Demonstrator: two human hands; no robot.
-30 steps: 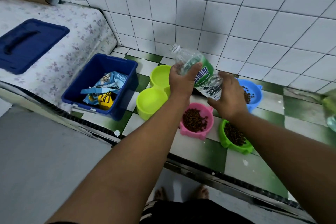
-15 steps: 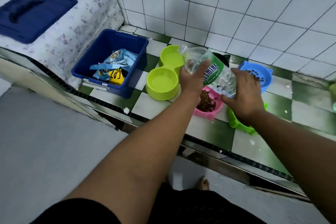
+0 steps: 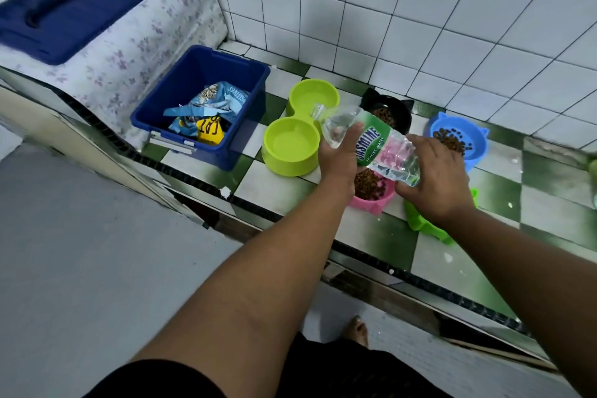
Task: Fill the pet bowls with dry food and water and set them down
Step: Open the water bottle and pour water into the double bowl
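Left grip (image 3: 339,155) and right grip (image 3: 433,178) both clasp the tilted bottle (image 3: 371,142). Neck points at lime double bowl (image 3: 290,145) on counter (image 3: 274,191).

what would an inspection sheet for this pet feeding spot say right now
surface: checkered tile ledge, green and white, a few white specks
job's things: water bottle tilted, neck over lime double bowl; kibble in pink bowl, black bowl and blue bowl; green bowl mostly hidden
clutter: blue bin holding food bags; blue lid on flowered cover
hands: left hand grips bottle near the neck, right hand has fingers round its base
cables: nothing seen
surroundings: white tiled wall, grey floor, a bare foot
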